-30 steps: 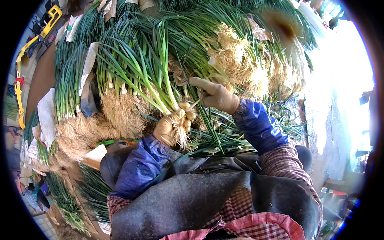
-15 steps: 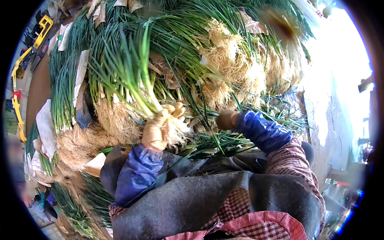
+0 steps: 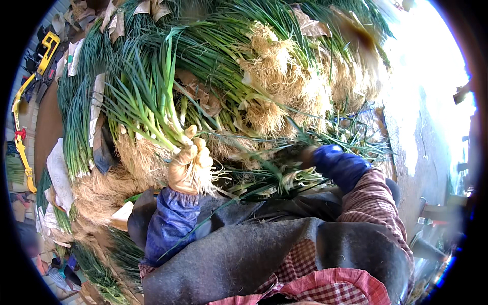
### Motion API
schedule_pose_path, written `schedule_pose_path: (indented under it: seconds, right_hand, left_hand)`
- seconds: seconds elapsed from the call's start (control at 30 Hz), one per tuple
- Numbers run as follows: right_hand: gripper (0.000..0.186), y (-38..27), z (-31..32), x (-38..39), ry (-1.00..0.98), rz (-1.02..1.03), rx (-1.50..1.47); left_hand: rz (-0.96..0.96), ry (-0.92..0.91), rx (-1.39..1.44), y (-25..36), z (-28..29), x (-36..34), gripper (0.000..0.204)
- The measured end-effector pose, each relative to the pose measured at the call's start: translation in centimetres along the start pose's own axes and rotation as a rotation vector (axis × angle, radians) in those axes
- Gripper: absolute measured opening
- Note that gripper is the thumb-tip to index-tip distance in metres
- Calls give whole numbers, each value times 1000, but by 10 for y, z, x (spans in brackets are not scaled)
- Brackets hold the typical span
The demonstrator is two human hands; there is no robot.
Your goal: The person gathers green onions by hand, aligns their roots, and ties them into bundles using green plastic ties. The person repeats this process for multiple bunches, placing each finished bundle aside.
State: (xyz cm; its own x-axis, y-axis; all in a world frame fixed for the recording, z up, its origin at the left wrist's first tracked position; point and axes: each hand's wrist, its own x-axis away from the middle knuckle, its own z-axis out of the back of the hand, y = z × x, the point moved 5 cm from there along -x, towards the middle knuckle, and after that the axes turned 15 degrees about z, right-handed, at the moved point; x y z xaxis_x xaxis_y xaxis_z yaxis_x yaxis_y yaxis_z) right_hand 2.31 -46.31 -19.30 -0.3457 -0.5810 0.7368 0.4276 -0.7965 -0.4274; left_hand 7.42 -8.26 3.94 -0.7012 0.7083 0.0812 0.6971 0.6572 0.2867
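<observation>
My left hand [image 3: 184, 169], in a tan glove, is closed round a small bunch of green onions [image 3: 170, 114]. Their green leaves stand up and away from me, and the pale roots [image 3: 206, 179] hang out beside the fingers. Off to the right, my right hand [image 3: 307, 157] is low over loose green leaves [image 3: 284, 178]. Motion smears it, and its fingers cannot be made out. Dark, blurred leaf matter shows just left of it. Both forearms wear blue sleeve covers.
Large heaps of green onions with straw-coloured roots [image 3: 292, 76] lie beyond my hands, some wrapped in brown paper [image 3: 310, 24]. A dark apron [image 3: 244, 249] covers my lap. A yellow metal frame [image 3: 23, 147] stands far left. Bright glare fills the right side.
My left hand has moved slightly left and down with the green onions, its fingers now facing up. My right hand has shifted right and is more blurred.
</observation>
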Motion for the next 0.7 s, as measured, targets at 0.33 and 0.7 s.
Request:
schedule_pose_path:
  seconds: [0.33, 0.7]
  right_hand:
    - [41, -77, 309, 148, 984, 540, -93]
    - [96, -25, 442, 35, 967, -435, -45]
  left_hand:
    - [22, 101, -54, -21, 7, -13, 45]
    - [46, 262, -103, -34, 22, -15, 37]
